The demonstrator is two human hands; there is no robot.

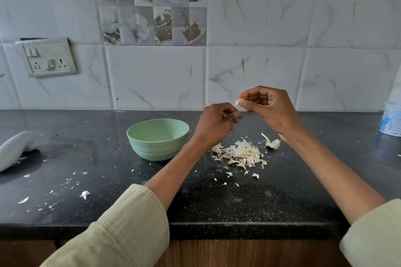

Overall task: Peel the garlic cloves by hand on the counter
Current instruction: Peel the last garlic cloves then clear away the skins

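Marble-look tiles are backing a black counter [65,212], and a green bowl [158,138] is sitting just left of a heap of skins [243,154]. Right hand [271,108] is pinching the clove [238,101] up in the air, left hand [214,125] is curling near it, maybe tugging a strip of skin, hard to tell. Clove's tiny, light and slick once bare, so it's worth gripping the ends and peeling from the root tip.
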